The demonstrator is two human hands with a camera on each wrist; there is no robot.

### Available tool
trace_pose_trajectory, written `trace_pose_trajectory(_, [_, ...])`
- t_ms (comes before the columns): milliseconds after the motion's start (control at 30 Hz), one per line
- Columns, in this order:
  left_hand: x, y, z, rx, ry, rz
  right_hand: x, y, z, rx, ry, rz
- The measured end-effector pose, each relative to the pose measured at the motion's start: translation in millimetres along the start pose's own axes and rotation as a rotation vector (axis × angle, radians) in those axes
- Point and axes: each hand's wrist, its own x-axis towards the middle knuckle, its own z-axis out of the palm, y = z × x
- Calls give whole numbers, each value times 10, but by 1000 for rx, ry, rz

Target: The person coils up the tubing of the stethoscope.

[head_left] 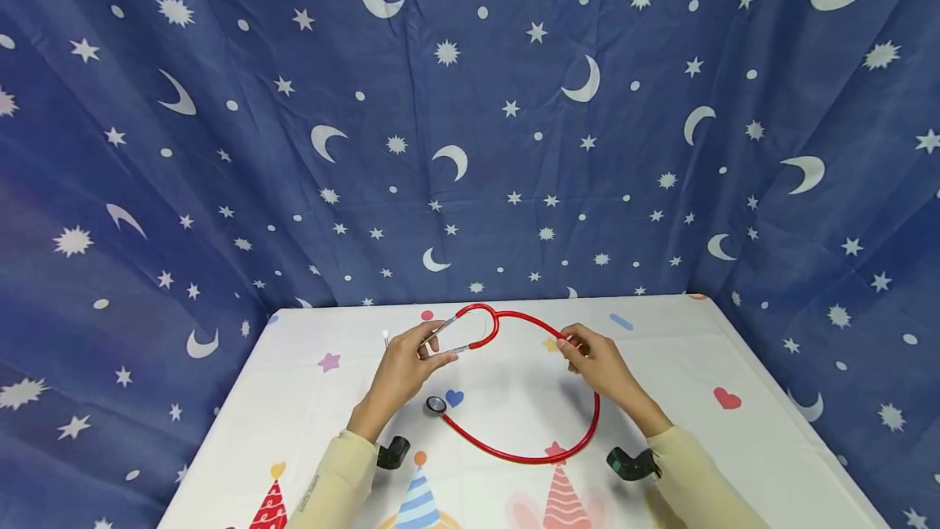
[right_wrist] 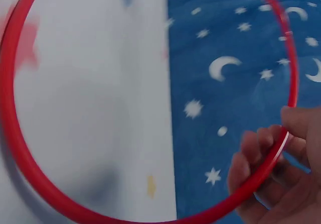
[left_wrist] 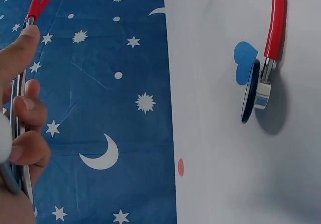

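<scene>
A red-tubed stethoscope (head_left: 532,319) is held up between two hands over a white tabletop (head_left: 661,349), its tubing bowed out to the right in a wide loop. The left hand (head_left: 407,362) has its fingers curled around the metal ear tubes (head_left: 461,348), with a white ear tip (head_left: 385,335) showing past the knuckles. The right hand (head_left: 598,362) pinches the red tubing between thumb and fingers, partway along from the fork. From there the line drops, sweeps back toward the left and ends at the dark-rimmed chest piece (head_left: 436,405), just beside a printed blue heart (head_left: 454,397); whether the chest piece touches the cloth is hard to tell. Below each hand juts a black device, one near the left wrist (head_left: 393,453) and one near the right (head_left: 631,464). Both arms wear cream sleeves (head_left: 334,472). Party hats (head_left: 419,500) decorate the near side of the cloth; behind hangs a blue curtain (head_left: 470,104) of white moons and stars.
</scene>
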Motion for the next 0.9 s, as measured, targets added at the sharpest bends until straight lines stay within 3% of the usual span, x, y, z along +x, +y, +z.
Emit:
trace_pose_trajectory(67, [-3,-9,-17,12,13,8,-37,-42,-44,39,17,-13])
trace_pose_trajectory(167, [-16,-16,-43,29,13,13,-90,-123,-128,6,81,-62])
trace_pose_trajectory(367, [-73,-26,-105,64,-44,42,-154,-261,-290,-52,203,-219])
trace_pose_trajectory(567, [-101,8,-143,98,-53,109,-182,-375,-430,-161,205,-310])
trace_pose_trajectory(700, [-118,34,-159,116,-74,125,-198,-462,-533,-231,213,-427])
trace_pose_trajectory(900, [-106,124,-167,67,-128,116,-130,-589,-660,-195,326,-556])
